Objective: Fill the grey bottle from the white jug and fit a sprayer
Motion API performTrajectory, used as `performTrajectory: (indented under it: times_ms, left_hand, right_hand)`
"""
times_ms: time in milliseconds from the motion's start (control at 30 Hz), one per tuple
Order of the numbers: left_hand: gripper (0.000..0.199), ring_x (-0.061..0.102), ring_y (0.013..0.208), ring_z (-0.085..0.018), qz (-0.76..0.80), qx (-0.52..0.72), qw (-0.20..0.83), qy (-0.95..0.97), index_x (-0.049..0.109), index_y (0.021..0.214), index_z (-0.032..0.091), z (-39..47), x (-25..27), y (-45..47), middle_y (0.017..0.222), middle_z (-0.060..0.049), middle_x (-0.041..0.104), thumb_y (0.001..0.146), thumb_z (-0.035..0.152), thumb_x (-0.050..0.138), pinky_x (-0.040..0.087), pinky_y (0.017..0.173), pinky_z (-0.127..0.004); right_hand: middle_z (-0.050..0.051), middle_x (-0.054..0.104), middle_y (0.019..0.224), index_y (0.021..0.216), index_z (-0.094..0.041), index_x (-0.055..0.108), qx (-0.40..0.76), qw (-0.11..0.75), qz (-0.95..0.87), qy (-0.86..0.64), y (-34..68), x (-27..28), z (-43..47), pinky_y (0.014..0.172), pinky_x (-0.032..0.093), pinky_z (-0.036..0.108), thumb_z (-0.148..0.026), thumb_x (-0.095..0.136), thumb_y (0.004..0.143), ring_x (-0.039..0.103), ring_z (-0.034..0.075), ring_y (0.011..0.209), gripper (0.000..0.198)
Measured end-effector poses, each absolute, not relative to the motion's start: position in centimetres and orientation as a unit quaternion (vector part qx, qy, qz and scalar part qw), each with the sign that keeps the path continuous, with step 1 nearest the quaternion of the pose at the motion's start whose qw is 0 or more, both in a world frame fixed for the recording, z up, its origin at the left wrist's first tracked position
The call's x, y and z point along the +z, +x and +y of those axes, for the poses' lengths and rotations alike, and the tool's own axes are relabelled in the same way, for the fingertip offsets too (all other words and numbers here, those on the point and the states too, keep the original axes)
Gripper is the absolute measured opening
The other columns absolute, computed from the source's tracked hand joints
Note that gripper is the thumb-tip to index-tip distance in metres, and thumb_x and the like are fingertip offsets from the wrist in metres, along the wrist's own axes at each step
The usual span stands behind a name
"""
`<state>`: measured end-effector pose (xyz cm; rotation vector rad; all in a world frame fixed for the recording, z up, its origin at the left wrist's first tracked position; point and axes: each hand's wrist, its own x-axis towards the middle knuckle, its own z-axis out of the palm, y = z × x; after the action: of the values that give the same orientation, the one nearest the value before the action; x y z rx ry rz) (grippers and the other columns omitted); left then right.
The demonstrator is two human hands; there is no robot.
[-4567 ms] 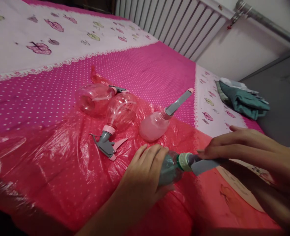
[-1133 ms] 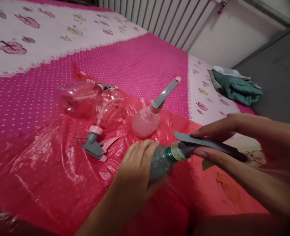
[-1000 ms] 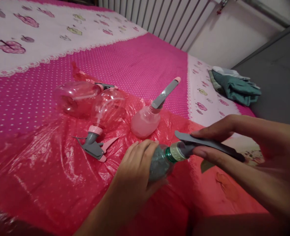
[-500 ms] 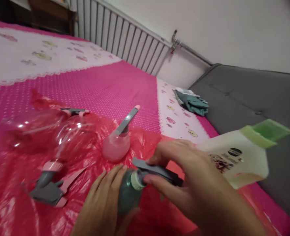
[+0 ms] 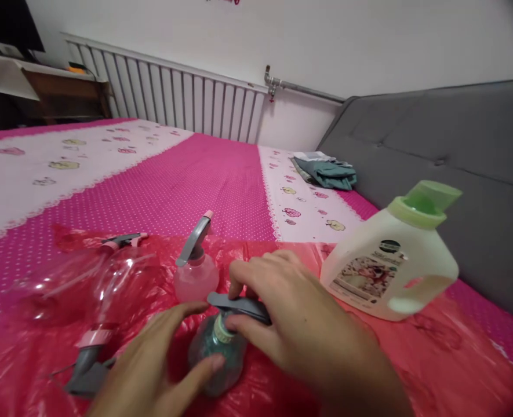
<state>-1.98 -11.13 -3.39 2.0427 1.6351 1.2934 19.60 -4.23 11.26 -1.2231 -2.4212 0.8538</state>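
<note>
Pink bed point(image 5: 221, 174) draped with red plastic sheet point(image 5: 413, 353); white detergent jug point(image 5: 390, 266) lying on it at right. Right hand point(image 5: 291, 315) curled around grey spray head point(image 5: 239, 305), fingers pinching it. Left hand point(image 5: 152, 365) loosely cupped, thumb and fingertips gripping small teal bottle point(image 5: 217, 359) resting on sheet at centre front

Left hand point(image 5: 152, 365) on green bottle point(image 5: 215, 362), right hand point(image 5: 291, 324) on sprayer point(image 5: 239, 305) — detergent jug point(image 5: 390, 263) beside
</note>
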Motion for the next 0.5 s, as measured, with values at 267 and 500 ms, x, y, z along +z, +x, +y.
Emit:
performTrajectory:
  times_ms: [267,500]
  left_hand:
    - [0.053,0.072,0.124,-0.033,0.42,0.334,0.464,0.705,0.074,0.127,0.027,-5.7,2.3,-1.7,0.133,-0.009,0.076,0.078,0.039,0.091,0.06,0.105,-0.052]
    - [0.033,0.064,0.134,-0.028,0.412,0.426,0.423,0.686,0.076,0.126,0.031,-7.8,2.0,-0.2,0.14,-0.005,0.07,0.093,0.03,0.08,0.049,0.12,-0.05]
  right_hand:
    - [-0.006,0.055,0.093,0.103,-0.016,0.063,0.285,0.194,-0.861,-0.374,20.2,10.3,-4.4,0.084,0.019,0.023,-0.011,0.072,0.093,0.037,0.008,0.09,0.014]
    - [-0.008,0.057,0.094,0.101,-0.017,0.062,0.269,0.198,-0.874,-0.353,20.8,10.3,-4.6,0.085,0.022,0.023,-0.016,0.068,0.095,0.04,0.007,0.089,0.009]
